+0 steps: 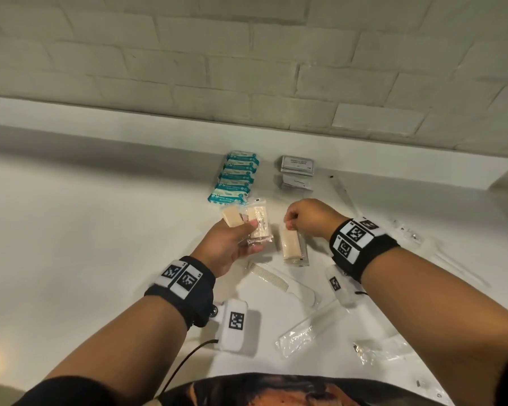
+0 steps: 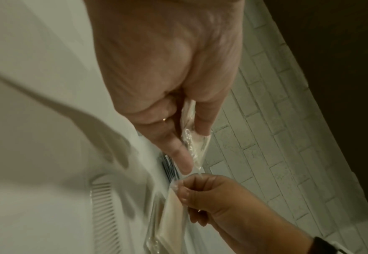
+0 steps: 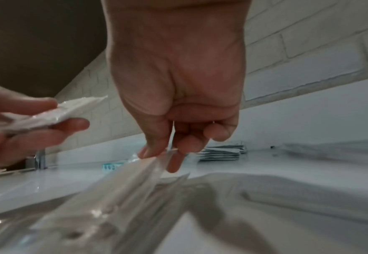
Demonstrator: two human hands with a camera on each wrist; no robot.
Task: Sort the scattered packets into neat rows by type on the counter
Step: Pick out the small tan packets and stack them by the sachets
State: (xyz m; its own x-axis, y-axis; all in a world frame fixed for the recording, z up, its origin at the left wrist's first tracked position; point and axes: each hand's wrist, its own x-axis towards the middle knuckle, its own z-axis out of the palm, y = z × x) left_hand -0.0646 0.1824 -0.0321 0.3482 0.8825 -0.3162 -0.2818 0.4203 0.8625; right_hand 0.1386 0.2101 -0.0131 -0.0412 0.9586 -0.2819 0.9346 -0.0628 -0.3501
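From the head view we find the left hand (image 1: 232,244) holding two clear-wrapped cream soap bars (image 1: 258,222) above the surface (image 1: 100,230), thumb pressed over them, while the right hand (image 1: 305,221) pinches the top edge of a third cream bar (image 1: 292,244), which hangs just off the surface beside them. The teal packets (image 1: 235,178) and grey sachets (image 1: 296,165) already sit in rows near the wall; a comb (image 1: 269,276) and loose clear sleeves remain unsorted nearer the body. From the left wrist we confirm the fingers (image 2: 183,154) clamp the wrappers flat against the thumb. From the right wrist we see thumb and fingertips (image 3: 150,149) nipping only the film seam. We judge this grip slippery; we advise laying the bars side by side, square to the teal row.
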